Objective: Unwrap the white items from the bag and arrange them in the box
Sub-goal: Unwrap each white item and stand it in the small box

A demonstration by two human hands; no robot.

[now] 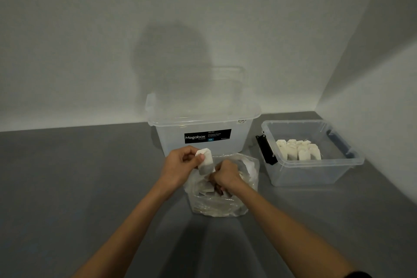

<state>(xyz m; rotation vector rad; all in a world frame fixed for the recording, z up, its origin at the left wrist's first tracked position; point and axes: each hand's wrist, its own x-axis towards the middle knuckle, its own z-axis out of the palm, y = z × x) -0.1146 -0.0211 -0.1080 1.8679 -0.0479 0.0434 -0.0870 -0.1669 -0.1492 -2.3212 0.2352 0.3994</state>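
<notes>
A clear plastic bag [246, 196] with several white items stands on the grey surface just in front of me. My left hand [178, 165] pinches one white item [205, 161], a tea-bag-like sachet, above the bag's left edge. My right hand [225, 176] is curled inside the bag's mouth; what its fingers hold is hidden. To the right stands a small clear box [316, 174] with several white items [297, 150] upright in rows.
A larger clear storage box [198, 124] labelled Megabox stands behind the bag, against the back wall. A black latch [265, 150] hangs on the small box's left side. A side wall closes in on the right. Grey surface [79, 176] stretches to the left.
</notes>
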